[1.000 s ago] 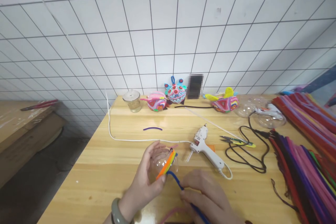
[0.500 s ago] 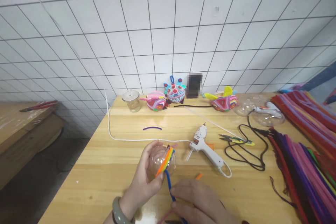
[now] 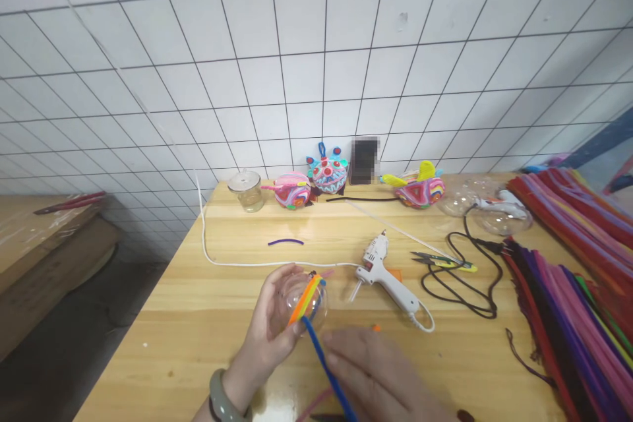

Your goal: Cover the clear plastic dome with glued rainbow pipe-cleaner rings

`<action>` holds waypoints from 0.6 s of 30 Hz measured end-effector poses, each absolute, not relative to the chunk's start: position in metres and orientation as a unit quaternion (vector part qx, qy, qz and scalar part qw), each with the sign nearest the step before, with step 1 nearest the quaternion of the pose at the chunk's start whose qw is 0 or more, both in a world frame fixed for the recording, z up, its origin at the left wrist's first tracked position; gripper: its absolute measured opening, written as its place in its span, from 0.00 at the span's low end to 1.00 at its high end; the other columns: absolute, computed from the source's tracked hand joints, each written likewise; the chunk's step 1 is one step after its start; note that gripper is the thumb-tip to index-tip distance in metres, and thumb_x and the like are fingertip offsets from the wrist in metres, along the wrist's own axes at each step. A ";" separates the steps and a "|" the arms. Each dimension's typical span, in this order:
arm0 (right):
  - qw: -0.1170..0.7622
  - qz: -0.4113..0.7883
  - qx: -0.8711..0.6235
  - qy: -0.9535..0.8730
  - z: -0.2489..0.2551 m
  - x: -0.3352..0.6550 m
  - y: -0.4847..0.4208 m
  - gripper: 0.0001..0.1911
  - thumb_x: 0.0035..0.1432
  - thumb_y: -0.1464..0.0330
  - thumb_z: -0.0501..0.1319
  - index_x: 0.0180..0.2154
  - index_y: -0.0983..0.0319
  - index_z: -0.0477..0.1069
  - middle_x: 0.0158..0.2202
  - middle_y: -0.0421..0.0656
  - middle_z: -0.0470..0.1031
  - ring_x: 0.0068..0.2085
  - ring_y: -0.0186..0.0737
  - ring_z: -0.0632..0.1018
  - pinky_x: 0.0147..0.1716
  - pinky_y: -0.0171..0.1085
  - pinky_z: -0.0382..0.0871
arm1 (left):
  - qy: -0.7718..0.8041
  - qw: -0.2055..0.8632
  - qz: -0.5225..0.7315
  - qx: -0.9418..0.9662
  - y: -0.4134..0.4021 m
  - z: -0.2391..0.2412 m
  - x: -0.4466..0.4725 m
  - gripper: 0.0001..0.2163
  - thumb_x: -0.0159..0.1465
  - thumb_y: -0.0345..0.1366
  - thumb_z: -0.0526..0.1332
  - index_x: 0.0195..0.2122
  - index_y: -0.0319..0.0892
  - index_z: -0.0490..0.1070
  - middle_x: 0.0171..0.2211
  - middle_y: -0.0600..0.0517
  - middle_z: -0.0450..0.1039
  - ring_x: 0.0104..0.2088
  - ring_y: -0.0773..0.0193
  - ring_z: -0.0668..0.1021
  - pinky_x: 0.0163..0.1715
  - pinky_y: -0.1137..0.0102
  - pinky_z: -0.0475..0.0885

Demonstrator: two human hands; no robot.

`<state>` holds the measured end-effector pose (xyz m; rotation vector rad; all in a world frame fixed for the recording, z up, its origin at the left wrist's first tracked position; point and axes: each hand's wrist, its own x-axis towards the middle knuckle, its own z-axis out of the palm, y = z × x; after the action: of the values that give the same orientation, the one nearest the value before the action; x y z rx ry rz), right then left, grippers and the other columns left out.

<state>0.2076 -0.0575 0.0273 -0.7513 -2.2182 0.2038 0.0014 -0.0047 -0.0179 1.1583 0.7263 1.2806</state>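
Two bare hands are showing in the head view, low over a wooden table [image 3: 163, 316]. The left hand [image 3: 271, 316] is cupping a clear ball [image 3: 291, 297], its thumb pressing near the lower end of the orange strip [image 3: 301, 303] and yellow strip [image 3: 310, 301] that are crossing the ball. A blue fuzzy stem [image 3: 320, 351] is trailing from that end toward the right hand [image 3: 370, 369], which is blurring alongside it; whether its fingers are pinching the stem cannot be told. Beyond the hands, a white glue gun [image 3: 390, 283] is lying on its side, a purple stem [image 3: 285, 241] is resting farther back, and many colored stems [image 3: 568, 336] are lying bunched at the right.
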 end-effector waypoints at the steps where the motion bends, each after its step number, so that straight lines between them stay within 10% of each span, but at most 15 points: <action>1: 0.385 0.061 -0.313 -0.866 0.022 0.208 -0.056 0.25 0.67 0.71 0.56 0.64 0.61 0.60 0.50 0.49 0.81 0.51 0.45 0.80 0.52 0.38 0.75 | 0.308 0.606 0.552 0.482 -0.004 -0.016 0.001 0.28 0.54 0.45 0.70 0.55 0.49 0.67 0.54 0.44 0.70 0.56 0.46 0.72 0.56 0.57 0.68; 8: 0.328 -0.094 -0.549 -0.763 -0.021 0.230 -0.015 0.23 0.66 0.70 0.54 0.61 0.65 0.59 0.53 0.61 0.71 0.53 0.60 0.75 0.47 0.56 0.74 | 0.304 0.694 0.569 0.319 -0.001 -0.010 -0.004 0.30 0.50 0.44 0.72 0.55 0.50 0.68 0.51 0.46 0.74 0.54 0.48 0.74 0.56 0.57 0.67; 18: 0.085 -0.081 -0.693 -0.711 -0.040 0.267 -0.001 0.19 0.63 0.69 0.57 0.55 0.65 0.66 0.39 0.55 0.77 0.35 0.55 0.80 0.30 0.46 0.75 | 0.225 0.766 0.557 0.229 0.005 0.001 -0.001 0.30 0.53 0.41 0.62 0.60 0.45 0.64 0.56 0.43 0.73 0.58 0.43 0.72 0.59 0.47 0.62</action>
<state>0.2671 -0.0007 -0.0402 -2.0675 -2.1190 -0.2427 -0.0014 0.0047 0.0007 0.4968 0.4888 1.2111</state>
